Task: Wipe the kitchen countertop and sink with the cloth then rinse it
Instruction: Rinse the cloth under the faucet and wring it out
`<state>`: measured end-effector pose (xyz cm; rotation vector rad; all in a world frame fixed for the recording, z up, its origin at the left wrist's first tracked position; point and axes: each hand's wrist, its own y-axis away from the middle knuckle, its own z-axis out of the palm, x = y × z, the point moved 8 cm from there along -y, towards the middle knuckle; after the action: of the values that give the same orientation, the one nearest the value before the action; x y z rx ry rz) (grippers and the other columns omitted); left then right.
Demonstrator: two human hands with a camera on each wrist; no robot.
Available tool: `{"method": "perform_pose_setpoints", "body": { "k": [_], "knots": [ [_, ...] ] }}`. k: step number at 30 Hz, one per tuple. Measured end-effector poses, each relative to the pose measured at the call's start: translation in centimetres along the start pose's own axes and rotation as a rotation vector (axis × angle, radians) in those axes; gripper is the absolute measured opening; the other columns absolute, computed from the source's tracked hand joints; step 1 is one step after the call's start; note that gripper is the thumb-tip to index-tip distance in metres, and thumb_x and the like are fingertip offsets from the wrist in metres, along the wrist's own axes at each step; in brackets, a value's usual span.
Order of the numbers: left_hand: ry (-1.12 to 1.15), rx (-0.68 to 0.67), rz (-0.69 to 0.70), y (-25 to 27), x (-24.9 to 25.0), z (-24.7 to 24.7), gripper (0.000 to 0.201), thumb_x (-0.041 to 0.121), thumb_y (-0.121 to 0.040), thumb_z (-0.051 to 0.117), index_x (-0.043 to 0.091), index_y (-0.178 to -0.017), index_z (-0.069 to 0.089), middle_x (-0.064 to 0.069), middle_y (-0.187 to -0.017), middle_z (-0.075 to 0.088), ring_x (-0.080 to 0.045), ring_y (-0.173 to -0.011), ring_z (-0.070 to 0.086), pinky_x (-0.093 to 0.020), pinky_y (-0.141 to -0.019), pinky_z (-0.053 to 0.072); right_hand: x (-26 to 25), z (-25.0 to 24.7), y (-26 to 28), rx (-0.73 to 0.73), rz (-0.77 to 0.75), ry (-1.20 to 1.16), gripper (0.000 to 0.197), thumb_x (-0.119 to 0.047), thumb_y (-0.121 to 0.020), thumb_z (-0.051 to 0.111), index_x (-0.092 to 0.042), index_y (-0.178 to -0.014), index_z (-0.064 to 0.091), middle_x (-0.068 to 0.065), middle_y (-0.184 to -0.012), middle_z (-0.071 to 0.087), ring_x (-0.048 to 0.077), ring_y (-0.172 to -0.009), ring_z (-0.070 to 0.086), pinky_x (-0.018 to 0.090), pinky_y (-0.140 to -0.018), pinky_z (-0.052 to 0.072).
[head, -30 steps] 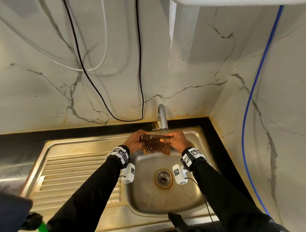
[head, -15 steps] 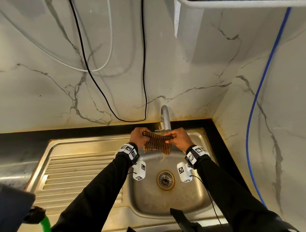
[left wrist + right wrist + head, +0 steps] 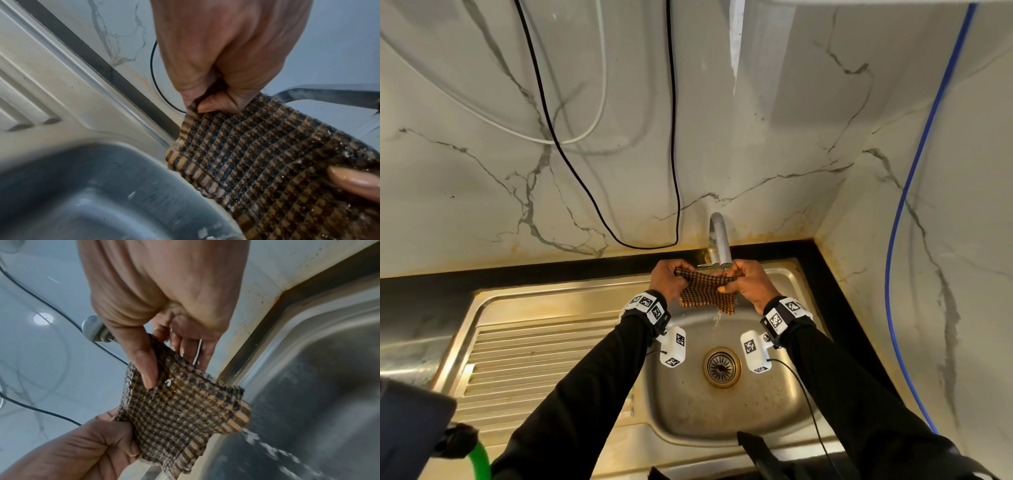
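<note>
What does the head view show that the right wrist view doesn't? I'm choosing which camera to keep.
Only the head view shows the drain, the ribbed draining board and the blue hose. Only the right wrist view shows water running off the cloth's lower corner. Both show the left hand and right hand gripping the cloth over the sink.

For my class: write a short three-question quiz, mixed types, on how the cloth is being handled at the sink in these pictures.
1. True or false: the cloth lies flat on the sink floor.
2. What holds the cloth? A. left hand only B. right hand only C. both hands
3. Fill in: water runs off the cloth's lower corner, and the cloth is held just below the ____.

Key: 1. False, it is held up above the basin. 2. C. 3. tap.
</note>
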<state>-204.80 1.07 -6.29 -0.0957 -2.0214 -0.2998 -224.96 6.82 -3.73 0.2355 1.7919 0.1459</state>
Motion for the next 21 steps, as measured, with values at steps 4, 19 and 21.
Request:
{"method": "perform_pose_setpoints", "body": {
  "k": [4,19,21],
  "knots": [
    [0.061,-0.008,-0.033,-0.2,-0.1,0.4,0.044,-0.015,-0.085,0.055,0.025,-0.085,0.074,-0.003,-0.098,0.075,-0.023,-0.102,0.070,-0.041,-0.086,0.061,0.6,1.1,-0.3,-0.069,0.092,0.035,0.034,0.013,-0.088,0.059,0.001,-0.120,0.059,0.019,-0.117,0.066,0.030,-0.111,0.065,0.049,-0.095,0.056],
    [0.227,-0.370,-0.029,-0.1,3.1,7.9,0.020,0.011,-0.088,0.076,0.000,-0.104,0.074,-0.014,-0.105,0.077,-0.027,-0.107,0.072,-0.052,-0.107,0.050,2.8,-7.3,1.8,0.214,0.211,-0.204,0.025,0.020,-0.081,0.045,0.010,-0.085,0.067,0.014,-0.084,0.065,0.025,-0.083,0.061,0.032,-0.069,0.048],
    [0.191,-0.406,0.011,-0.1,3.8,8.7,0.019,0.011,-0.088,0.076,0.004,-0.106,0.075,-0.010,-0.107,0.078,-0.023,-0.109,0.072,-0.050,-0.106,0.051,3.4,-8.0,2.0,0.186,0.201,-0.225,0.029,0.021,-0.082,0.044,0.006,-0.086,0.068,0.016,-0.089,0.068,0.026,-0.088,0.064,0.032,-0.074,0.050]
  ]
}}
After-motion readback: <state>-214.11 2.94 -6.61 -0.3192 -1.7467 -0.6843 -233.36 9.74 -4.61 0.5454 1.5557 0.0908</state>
